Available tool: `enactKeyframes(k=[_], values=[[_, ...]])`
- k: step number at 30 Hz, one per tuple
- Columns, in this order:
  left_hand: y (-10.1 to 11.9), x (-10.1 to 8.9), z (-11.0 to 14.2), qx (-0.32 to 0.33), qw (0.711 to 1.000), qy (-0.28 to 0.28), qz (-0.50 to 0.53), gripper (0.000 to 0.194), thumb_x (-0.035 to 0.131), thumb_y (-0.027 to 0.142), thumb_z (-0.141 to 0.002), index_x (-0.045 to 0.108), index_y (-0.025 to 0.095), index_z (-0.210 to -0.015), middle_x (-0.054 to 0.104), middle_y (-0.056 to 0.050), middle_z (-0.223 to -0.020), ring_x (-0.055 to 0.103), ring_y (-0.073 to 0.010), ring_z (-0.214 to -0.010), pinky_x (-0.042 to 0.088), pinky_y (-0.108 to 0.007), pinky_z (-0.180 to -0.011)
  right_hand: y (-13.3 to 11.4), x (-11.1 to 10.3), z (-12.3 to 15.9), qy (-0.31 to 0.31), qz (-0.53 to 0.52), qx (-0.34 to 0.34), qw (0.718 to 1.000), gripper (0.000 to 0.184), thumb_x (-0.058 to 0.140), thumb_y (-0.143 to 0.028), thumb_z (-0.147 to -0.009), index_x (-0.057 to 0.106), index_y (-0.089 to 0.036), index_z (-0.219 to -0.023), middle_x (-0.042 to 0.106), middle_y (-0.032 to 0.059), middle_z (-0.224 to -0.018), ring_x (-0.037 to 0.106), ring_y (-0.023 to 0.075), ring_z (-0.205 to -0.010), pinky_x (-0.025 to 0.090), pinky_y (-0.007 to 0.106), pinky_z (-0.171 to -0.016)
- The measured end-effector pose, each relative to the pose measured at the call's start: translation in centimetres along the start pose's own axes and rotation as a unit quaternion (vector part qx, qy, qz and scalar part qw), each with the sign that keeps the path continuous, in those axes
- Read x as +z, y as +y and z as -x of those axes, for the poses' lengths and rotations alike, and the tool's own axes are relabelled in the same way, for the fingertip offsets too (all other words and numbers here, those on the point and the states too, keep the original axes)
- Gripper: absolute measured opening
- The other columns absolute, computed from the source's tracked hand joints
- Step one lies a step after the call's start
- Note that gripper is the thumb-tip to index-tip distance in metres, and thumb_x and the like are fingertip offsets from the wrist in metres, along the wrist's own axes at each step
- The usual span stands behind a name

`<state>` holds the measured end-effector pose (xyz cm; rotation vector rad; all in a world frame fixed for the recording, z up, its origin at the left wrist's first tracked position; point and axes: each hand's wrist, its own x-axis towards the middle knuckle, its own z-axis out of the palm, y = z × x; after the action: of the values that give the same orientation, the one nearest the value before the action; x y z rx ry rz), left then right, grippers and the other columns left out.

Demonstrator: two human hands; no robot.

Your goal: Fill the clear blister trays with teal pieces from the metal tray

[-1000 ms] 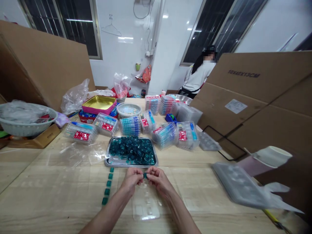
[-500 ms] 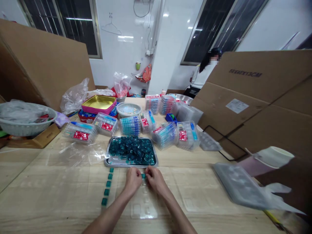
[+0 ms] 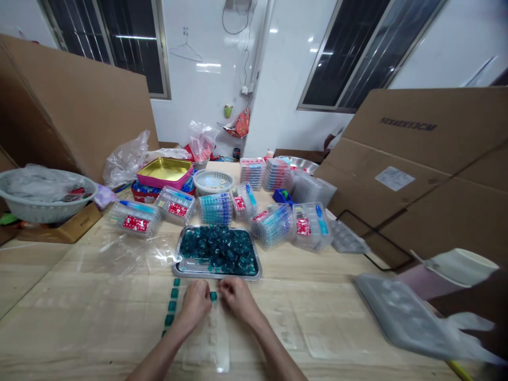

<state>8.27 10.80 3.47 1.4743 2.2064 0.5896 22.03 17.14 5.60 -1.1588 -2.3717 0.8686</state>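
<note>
Left hand (image 3: 196, 301) and right hand (image 3: 237, 298) curled either side of one green block (image 3: 213, 296); contact unclear from where I'm standing. Block row (image 3: 172, 306) on the surface (image 3: 119, 328), left of both. Metal tray (image 3: 216, 275) just beyond, heaped with teal pieces (image 3: 218, 246). Clear packs (image 3: 216, 208) behind that.

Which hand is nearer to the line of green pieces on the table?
Left: the left hand lies just right of the line of green pieces; the right hand is farther right, past the single green piece.
</note>
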Motion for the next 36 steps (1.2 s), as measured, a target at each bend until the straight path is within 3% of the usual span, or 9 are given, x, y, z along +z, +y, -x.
enactKeyframes(k=[4,8,11,15,18,22,25,32,36], values=[[-0.3,-0.6,0.4,0.016,1.0,0.008,0.001,0.023,0.044,-0.002,-0.071,0.06,0.016,-0.072,0.062,-0.004,-0.072,0.057,-0.018,-0.076,0.032,-0.024,-0.066,2.1,-2.2,-1.8,0.127,0.093,0.061,0.986,0.017,0.049,-0.016,-0.079,0.064,-0.016,-0.086,0.067,0.0082,-0.089,0.062,0.0189,-0.081,0.042,0.025,-0.07],[0.4,-1.0,1.1,0.057,0.998,-0.005,0.025,0.017,0.044,0.01,-0.08,0.059,0.017,-0.082,0.062,-0.002,-0.07,0.057,-0.0159,-0.066,0.03,-0.023,-0.06,3.0,-3.2,-2.9,0.1,0.152,0.112,0.977,0.015,0.051,-0.02,-0.079,0.064,-0.018,-0.085,0.07,0.0069,-0.085,0.063,0.0207,-0.08,0.042,0.027,-0.068],[0.8,-1.1,1.3,0.06,0.998,-0.025,0.004,0.014,0.048,0.016,-0.08,0.06,0.018,-0.073,0.063,-0.003,-0.066,0.057,-0.0169,-0.064,0.028,-0.025,-0.057,3.2,-3.1,-3.2,0.112,0.085,0.114,0.984,0.015,0.052,-0.019,-0.073,0.065,-0.02,-0.081,0.07,0.0045,-0.079,0.063,0.0196,-0.074,0.043,0.027,-0.067],[1.1,-1.3,1.2,0.059,0.998,0.005,0.026,0.018,0.047,0.016,-0.079,0.062,0.016,-0.069,0.063,-0.005,-0.067,0.056,-0.0174,-0.067,0.031,-0.026,-0.061,3.4,-2.6,-2.5,0.141,-0.148,0.068,0.976,0.015,0.059,-0.024,-0.066,0.064,-0.018,-0.078,0.067,0.0023,-0.07,0.059,0.0169,-0.061,0.045,0.027,-0.06],[1.5,-1.4,1.3,0.041,0.981,0.046,0.186,0.018,0.048,0.021,-0.077,0.064,0.014,-0.07,0.062,-0.004,-0.066,0.054,-0.0156,-0.063,0.035,-0.025,-0.059,2.8,-1.5,-1.2,0.098,-0.336,0.053,0.935,0.022,0.07,-0.029,-0.06,0.064,-0.017,-0.079,0.065,0.0013,-0.065,0.058,0.0159,-0.059,0.045,0.026,-0.055],[2.2,-1.6,1.8,-0.002,0.874,-0.026,0.486,0.024,0.059,0.028,-0.068,0.066,0.011,-0.082,0.063,-0.005,-0.068,0.052,-0.0135,-0.057,0.038,-0.023,-0.051,1.2,0.4,0.7,0.025,-0.466,0.071,0.881,0.029,0.08,-0.032,-0.055,0.065,-0.018,-0.076,0.066,0.0002,-0.067,0.059,0.0145,-0.06,0.047,0.026,-0.059],[2.2,-1.9,2.3,-0.021,0.83,-0.041,0.555,0.021,0.067,0.027,-0.06,0.064,0.01,-0.072,0.062,-0.003,-0.063,0.051,-0.0113,-0.053,0.037,-0.021,-0.048,0.3,1.2,1.5,-0.009,-0.506,0.091,0.858,0.031,0.083,-0.032,-0.052,0.065,-0.018,-0.072,0.065,-0.0017,-0.062,0.059,0.0126,-0.056,0.047,0.025,-0.057],[1.0,-2.1,2.8,-0.042,0.815,-0.066,0.574,0.018,0.07,0.02,-0.053,0.054,0.013,-0.058,0.056,0.003,-0.05,0.048,-0.0077,-0.045,0.036,-0.019,-0.046,-0.1,1.0,2.3,-0.095,-0.54,0.134,0.825,0.031,0.08,-0.037,-0.055,0.063,-0.016,-0.07,0.067,0.0004,-0.06,0.061,0.013,-0.053,0.047,0.024,-0.054],[0.4,-1.5,3.2,-0.051,0.847,-0.05,0.526,0.02,0.064,0.02,-0.056,0.055,0.016,-0.073,0.052,0.006,-0.05,0.044,-0.0085,-0.042,0.03,-0.019,-0.04,0.3,2.0,2.3,-0.11,-0.516,0.156,0.835,0.037,0.082,-0.038,-0.05,0.055,-0.016,-0.063,0.06,-0.0025,-0.05,0.055,0.0113,-0.044,0.043,0.022,-0.046]])
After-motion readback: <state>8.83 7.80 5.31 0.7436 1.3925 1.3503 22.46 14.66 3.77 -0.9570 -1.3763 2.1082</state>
